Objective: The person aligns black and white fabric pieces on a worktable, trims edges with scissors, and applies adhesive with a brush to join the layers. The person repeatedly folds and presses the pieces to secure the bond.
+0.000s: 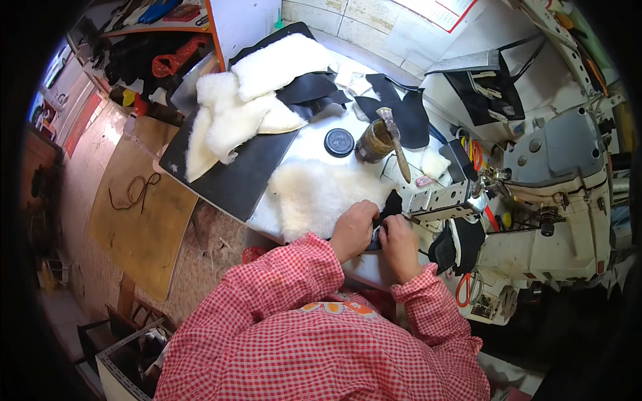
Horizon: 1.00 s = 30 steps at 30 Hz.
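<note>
Gripping a small dark piece [392,202] between left hand [355,230] and right hand [400,246], near the front of the worktop [306,148] and close against the body. Held narrow on both sides, with fingers drawn in onto the dark piece; cannot tell the exact pinch behind the knuckles. Judging by the pose, probably at a step of folding or pressing an edge by hand — with no tool visible in either grip. For the next move, likely best to steady one side with the left and line up the edge with the right, without dragging the neighbouring fleece. Just left of the hands: a white fleece piece [317,195]. Beyond the hands, well apart: a jar [372,145] with a brush [397,146] across its mouth, and beside it a round black lid [339,142]. To the right of the hands: a sewing machine [558,150].
</note>
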{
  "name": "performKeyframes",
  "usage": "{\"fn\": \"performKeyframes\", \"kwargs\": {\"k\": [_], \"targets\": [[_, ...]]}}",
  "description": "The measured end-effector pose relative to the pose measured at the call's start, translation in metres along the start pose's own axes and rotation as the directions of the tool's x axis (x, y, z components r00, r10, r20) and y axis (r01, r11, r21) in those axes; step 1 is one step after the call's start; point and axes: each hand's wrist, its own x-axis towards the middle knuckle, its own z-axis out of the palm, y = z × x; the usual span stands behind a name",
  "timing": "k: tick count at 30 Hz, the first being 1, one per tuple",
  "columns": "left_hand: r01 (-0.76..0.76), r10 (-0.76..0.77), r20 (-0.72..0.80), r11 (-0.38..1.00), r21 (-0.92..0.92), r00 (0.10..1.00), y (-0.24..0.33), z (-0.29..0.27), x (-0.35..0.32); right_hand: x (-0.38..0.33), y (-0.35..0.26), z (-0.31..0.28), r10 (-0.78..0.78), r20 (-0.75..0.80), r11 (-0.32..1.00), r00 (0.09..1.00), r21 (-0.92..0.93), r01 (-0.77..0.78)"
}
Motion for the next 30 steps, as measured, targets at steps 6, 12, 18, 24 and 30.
{"fn": "performKeyframes", "kwargs": {"k": [6, 12, 18, 24, 30], "targets": [[0.000, -0.001, -0.046, 1.000, -0.011, 0.999, 0.001, 0.003, -0.001, 0.005, 0.006, 0.007, -0.092, 0.040, 0.984, 0.995, -0.147, 0.097], [0.013, -0.013, -0.018, 1.000, 0.029, 1.000, 0.001, 0.003, 0.000, 0.013, 0.015, 0.004, -0.130, 0.054, 0.969, 0.990, -0.204, 0.138], [-0.021, 0.021, -0.001, 0.997, 0.076, 1.000, 0.001, 0.003, 0.000, 0.012, 0.013, 0.013, -0.058, -0.034, 0.983, 0.998, -0.179, 0.051], [-0.042, 0.041, 0.019, 0.995, 0.095, 0.999, 0.000, 0.003, -0.001, 0.008, 0.015, 0.013, 0.034, -0.101, 0.999, 0.994, 0.002, -0.034], [-0.004, 0.000, 0.047, 0.997, 0.079, 0.999, 0.002, 0.000, 0.002, -0.001, 0.014, 0.011, 0.268, -0.049, 0.864, 0.962, 0.454, -0.217]]}}
